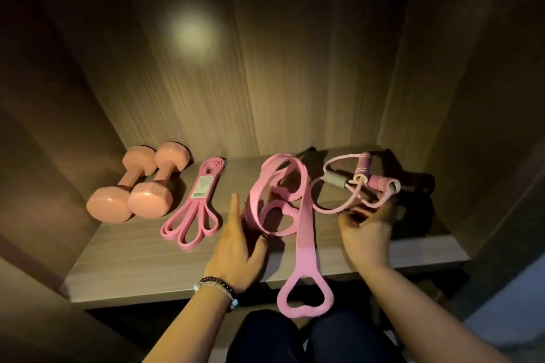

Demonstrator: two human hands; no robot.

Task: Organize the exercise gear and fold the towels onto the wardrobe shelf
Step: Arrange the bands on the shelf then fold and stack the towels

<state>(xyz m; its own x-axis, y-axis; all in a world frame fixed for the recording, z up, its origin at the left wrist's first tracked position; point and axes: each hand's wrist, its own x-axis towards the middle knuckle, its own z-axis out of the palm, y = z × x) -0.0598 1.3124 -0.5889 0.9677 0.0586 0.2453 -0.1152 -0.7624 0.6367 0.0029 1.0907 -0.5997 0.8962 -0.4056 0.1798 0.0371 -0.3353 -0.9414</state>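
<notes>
- While the left hand [239,240] lies flat with fingers straight on the wardrobe shelf [141,256], its thumb touches the looped pink strap [305,233].
- At 3 o'clock, the right hand [367,230] pinches the pink skipping rope [358,186].
- At 10 o'clock lie a folded resistance band [196,206] and two dumbbells [138,186].

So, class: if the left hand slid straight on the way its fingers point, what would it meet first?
Probably nothing: the left hand points between the banded resistance loop and the pink strap, toward the wardrobe's back wall.
</notes>
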